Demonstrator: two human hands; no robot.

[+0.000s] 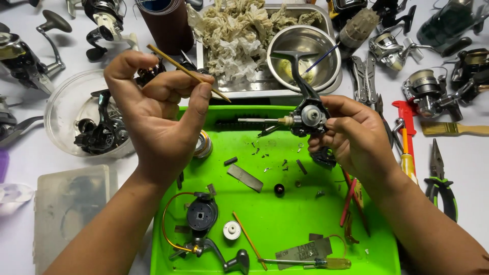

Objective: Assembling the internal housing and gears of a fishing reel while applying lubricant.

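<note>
My left hand (158, 114) pinches a thin wooden stick (175, 63) between thumb and fingers, its tip slanting down to the right. My right hand (356, 137) grips a black fishing reel body (308, 117) with its shaft sticking out to the left and its foot pointing up. Both hands hover over a bright green tray (275, 214). On the tray lie small reel parts: a round black cover (201, 214), a white bushing (232, 230), a handle (224, 257), a small screwdriver (316, 263) and a metal strip (244, 177).
A metal tray with crumpled stained tissue (237, 35) and a steel bowl (305, 56) stands behind. A clear bowl (63, 109) holds reel parts at left, beside a plastic box (71, 203). Other reels (428, 91), pliers (440, 178), a brush (453, 129) and multitool (364, 76) lie at right.
</note>
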